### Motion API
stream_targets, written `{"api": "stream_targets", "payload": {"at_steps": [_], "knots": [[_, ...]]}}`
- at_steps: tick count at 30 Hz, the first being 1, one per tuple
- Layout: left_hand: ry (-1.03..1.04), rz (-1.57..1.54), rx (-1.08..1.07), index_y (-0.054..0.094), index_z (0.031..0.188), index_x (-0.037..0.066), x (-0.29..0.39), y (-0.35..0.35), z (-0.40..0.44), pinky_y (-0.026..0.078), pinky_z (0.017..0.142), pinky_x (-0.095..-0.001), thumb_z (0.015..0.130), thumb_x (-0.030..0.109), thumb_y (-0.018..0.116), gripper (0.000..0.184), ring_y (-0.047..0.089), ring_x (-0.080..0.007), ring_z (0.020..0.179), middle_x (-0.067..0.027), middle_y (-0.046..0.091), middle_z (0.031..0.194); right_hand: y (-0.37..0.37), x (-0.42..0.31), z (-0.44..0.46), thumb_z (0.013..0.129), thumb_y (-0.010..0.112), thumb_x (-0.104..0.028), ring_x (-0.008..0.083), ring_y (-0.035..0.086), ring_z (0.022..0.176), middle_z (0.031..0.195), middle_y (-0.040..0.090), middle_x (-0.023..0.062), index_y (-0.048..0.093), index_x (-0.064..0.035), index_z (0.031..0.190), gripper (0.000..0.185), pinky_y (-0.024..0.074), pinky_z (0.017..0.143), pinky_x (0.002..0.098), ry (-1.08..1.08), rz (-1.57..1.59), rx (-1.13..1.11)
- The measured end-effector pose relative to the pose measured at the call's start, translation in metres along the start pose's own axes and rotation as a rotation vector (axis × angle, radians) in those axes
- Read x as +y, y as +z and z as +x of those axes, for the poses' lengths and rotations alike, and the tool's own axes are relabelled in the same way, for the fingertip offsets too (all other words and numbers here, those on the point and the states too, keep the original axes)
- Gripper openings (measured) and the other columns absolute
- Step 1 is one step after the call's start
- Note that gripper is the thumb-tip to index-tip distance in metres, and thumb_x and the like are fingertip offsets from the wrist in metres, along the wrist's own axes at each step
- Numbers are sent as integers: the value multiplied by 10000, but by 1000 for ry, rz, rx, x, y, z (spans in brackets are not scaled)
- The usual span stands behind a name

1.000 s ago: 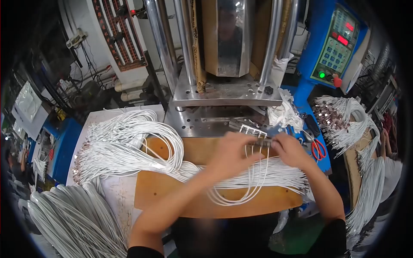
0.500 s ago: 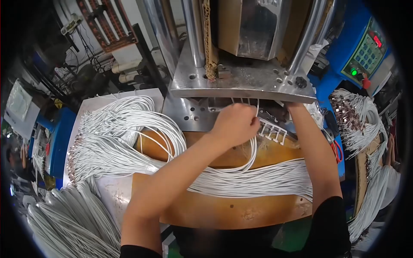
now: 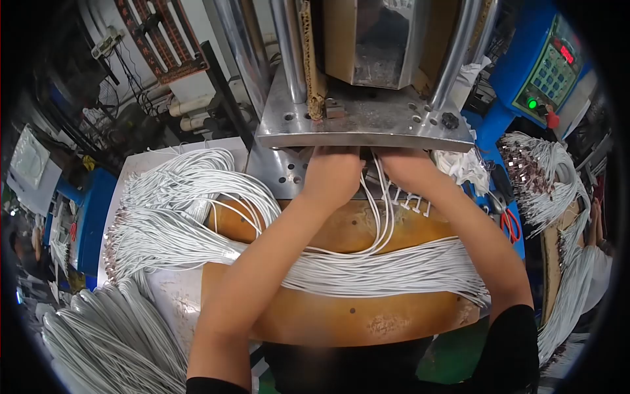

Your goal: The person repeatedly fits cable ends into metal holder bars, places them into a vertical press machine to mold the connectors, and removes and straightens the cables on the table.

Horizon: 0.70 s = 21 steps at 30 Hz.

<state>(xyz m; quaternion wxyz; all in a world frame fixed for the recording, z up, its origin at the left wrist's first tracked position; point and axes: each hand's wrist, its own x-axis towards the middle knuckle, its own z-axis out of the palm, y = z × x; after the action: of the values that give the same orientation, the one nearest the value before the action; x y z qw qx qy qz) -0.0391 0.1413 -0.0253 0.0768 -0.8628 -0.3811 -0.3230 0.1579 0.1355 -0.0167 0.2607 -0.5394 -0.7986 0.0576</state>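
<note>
Both hands reach under the metal upper plate [image 3: 367, 139] of a press. My left hand [image 3: 333, 176] is at the plate's front edge, its fingers hidden beneath it. Just to the right is my right hand [image 3: 408, 169], its fingertips also out of sight under the plate. Several white cables [image 3: 379, 210] come out between the hands and curve down to the brown board [image 3: 308, 312]. A white comb-shaped plastic piece [image 3: 412, 201] lies below my right hand. A bundle of white cables [image 3: 380, 270] stretches across the board.
Looped white cables [image 3: 197, 197] cover the left side of the table, with a thick coil [image 3: 111, 335] below. At the right are red-handled scissors [image 3: 509, 224], a blue control box [image 3: 548, 75] and more hanging cables [image 3: 564, 289]. Another person's arm [image 3: 596, 226] shows at the far right.
Both hands have moved from in front of the press to under its upper plate. The cables between them now run in under it. The comb-shaped piece now lies below my right hand.
</note>
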Motion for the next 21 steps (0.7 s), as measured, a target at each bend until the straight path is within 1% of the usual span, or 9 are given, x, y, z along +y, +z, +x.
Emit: {"api": "stream_targets", "payload": {"at_steps": [5, 12, 13, 16, 17, 18, 19, 20, 21], "knots": [[15, 4, -120, 638, 1114, -14, -6, 1, 12, 435, 992, -472, 845, 190, 613, 339, 575, -385, 1116, -219, 628, 1153, -3, -1, 18, 968, 479, -268, 379, 568, 1119, 1204, 616, 196, 618, -46, 1186, 340, 432, 981, 436, -91, -207, -155], [32, -21, -131, 646, 1055, -13, 4, -12, 21, 456, 944, -485, 826, 154, 616, 285, 601, -383, 1030, -222, 627, 1105, 15, 16, 18, 940, 505, -217, 391, 571, 1112, 1199, 615, 215, 600, -33, 1195, 328, 451, 963, 441, -127, -36, 205], [-74, -36, -336, 640, 1058, -15, 25, -38, 18, 462, 927, -483, 829, 138, 619, 276, 601, -390, 1010, -220, 629, 1086, 4, 5, 7, 915, 526, -163, 401, 571, 1109, 1195, 615, 222, 590, -35, 1211, 329, 456, 955, 447, -115, -31, 180], [-299, -805, -398, 613, 1109, 12, 75, -116, -47, 501, 875, -417, 868, 149, 638, 278, 625, -350, 987, -211, 634, 1104, -46, -49, -78, 835, 580, -21, 430, 570, 1108, 1187, 614, 234, 557, -28, 1271, 436, 467, 949, 458, -253, -22, 115], [-209, -933, -464, 611, 1169, 35, 82, -136, -90, 507, 880, -365, 880, 147, 641, 311, 635, -261, 1000, -169, 638, 1159, -66, -76, -112, 816, 600, -9, 420, 572, 1127, 1204, 619, 216, 541, -7, 1293, 481, 468, 970, 447, -45, -46, -56], [-118, -1131, -623, 598, 1228, 42, 84, -169, -118, 494, 921, -339, 902, 127, 647, 340, 621, -207, 1030, -121, 643, 1174, -72, -83, -146, 821, 629, -61, 398, 571, 1166, 1269, 599, 212, 528, 7, 1308, 502, 458, 1003, 450, -95, -33, -82], [-232, -1293, -859, 611, 1241, 28, 87, -188, -151, 455, 993, -400, 917, 209, 665, 375, 600, -278, 1141, -133, 635, 1230, -73, -86, -189, 806, 681, -140, 373, 542, 1236, 1339, 564, 206, 528, 8, 1308, 545, 416, 1055, 464, -156, -6, -48], [-140, -1500, -866, 612, 1231, 13, 86, -184, -188, 470, 979, -375, 944, 207, 649, 349, 602, -249, 1144, -129, 632, 1237, -82, -91, -220, 780, 710, -179, 386, 496, 1283, 1379, 527, 207, 517, 2, 1323, 604, 366, 1087, 492, -105, 33, -115], [-299, -1481, -934, 614, 1219, 3, 82, -180, -223, 479, 964, -350, 955, 201, 638, 331, 609, -227, 1124, -119, 643, 1212, -89, -97, -241, 753, 739, -218, 399, 451, 1329, 1420, 490, 209, 506, -5, 1337, 664, 317, 1119, 520, -52, 72, -177]]}}
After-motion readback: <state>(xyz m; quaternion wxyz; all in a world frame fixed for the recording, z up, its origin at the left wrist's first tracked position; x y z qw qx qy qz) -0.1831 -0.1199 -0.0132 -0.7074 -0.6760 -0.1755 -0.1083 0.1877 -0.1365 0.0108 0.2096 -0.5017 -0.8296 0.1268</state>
